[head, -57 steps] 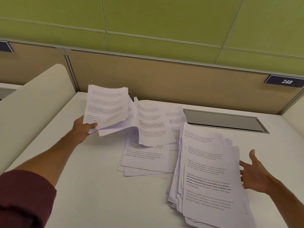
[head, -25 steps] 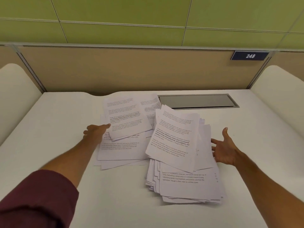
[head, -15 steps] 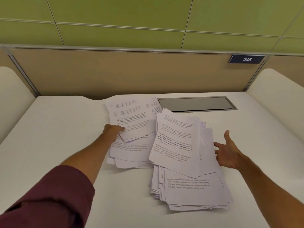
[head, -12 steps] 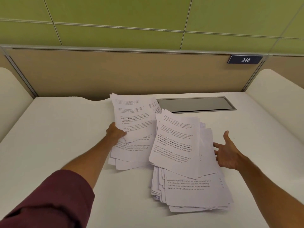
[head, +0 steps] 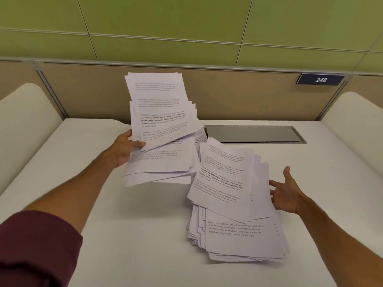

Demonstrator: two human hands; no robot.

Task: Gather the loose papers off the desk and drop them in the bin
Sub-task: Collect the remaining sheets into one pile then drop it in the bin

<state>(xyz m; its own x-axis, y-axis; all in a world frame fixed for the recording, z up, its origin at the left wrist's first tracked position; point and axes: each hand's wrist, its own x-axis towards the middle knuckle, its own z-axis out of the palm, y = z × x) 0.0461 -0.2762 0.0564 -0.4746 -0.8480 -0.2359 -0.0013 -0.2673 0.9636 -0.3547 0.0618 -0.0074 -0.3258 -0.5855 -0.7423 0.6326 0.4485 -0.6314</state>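
**Papers half-gathered, left bundle is loose, bin not in view**

- Surface: white. It is boxed in by the back partition, the left side panel and the right side panel. The only open way out is toward the person. There is bare room to the left and in front of the papers.
- Big stack: lies flat on the surface, right of centre. It is badly fanned, with the top sheets skewed against the lower ones. Its front edge looks near the front of the surface.
- Lifted bundle: off the surface with a shadow under it. The upper sheets stand up against the partition, and the lower ones sag and splay.
- Cable hatch: recessed at the back, just behind the stack.
- Left hand: grips the bundle at its left edge only, thumb on top.
- Right hand: released, fingers spread, palm toward the stack's right edge. I can't tell whether it touches.

Risks, my read:
- A one-edge grip on a splayed bundle lets the bottom sheets slide out on any fast swing.
- Dropping the bundle onto a skewed stack could shove sheets off the front.
- A sheet could catch at the hatch.
- Lifting the stack without squaring it will shed pages on the way to the bin.

Suggest laying the bundle on the stack and squaring both with both hands on the bare area in front.
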